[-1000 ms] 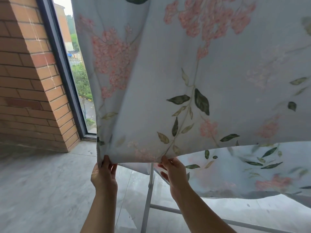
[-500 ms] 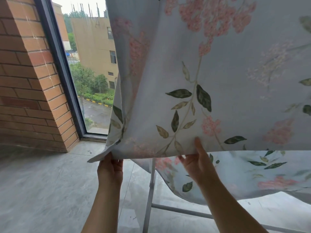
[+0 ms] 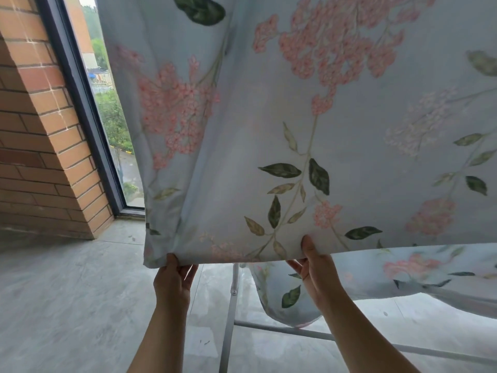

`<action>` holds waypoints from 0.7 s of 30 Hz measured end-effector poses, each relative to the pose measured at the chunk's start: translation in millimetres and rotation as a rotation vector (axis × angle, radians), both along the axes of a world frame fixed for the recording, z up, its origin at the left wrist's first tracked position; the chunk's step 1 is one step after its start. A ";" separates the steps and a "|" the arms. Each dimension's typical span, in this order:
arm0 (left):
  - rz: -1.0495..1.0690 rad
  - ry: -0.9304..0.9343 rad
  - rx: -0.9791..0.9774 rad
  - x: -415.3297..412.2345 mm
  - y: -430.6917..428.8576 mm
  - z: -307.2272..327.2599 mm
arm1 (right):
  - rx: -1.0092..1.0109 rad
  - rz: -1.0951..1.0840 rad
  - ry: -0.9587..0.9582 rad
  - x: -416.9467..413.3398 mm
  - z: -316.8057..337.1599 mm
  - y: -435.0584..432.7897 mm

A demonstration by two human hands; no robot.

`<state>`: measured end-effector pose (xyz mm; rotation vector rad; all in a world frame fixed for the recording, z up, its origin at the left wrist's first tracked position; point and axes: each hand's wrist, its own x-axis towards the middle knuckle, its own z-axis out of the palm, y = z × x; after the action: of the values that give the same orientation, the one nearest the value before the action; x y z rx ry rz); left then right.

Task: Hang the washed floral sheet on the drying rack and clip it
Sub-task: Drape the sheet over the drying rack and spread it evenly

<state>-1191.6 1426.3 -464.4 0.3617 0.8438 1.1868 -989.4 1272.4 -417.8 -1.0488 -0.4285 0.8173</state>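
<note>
The pale blue floral sheet, printed with pink blossoms and green leaves, hangs from above and fills most of the view. My left hand pinches its bottom hem near the left corner. My right hand grips the same hem further right, thumb on the front face. A second layer of the sheet droops behind and below at the right. The drying rack shows only as a silver upright leg and a low crossbar under the hem; its top bar is hidden. No clips are in view.
A brick wall stands at the left, beside a dark-framed window looking onto trees and a street. Grey concrete floor spreads below.
The sheet's left edge has swung back left, covering more of the window. My left hand shifted slightly right along the hem, and my right hand now holds the hem edge lower down.
</note>
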 end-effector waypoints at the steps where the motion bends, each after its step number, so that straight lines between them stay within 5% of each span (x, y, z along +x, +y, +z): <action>1: -0.006 0.006 -0.013 0.1 -1.0 -3.2 | -0.019 -0.012 -0.008 -0.8 -3.6 -0.9; 14: -0.030 -0.104 -0.063 10.2 4.7 -2.9 | 0.090 0.050 0.178 9.2 -6.1 -14.8; 21: 0.007 0.022 -0.073 14.2 1.1 -19.2 | 0.055 -0.003 0.136 6.3 -16.5 -18.3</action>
<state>-1177.4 1427.4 -483.5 0.3134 0.9059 1.1570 -983.1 1254.1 -434.3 -0.9365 -0.3317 0.8643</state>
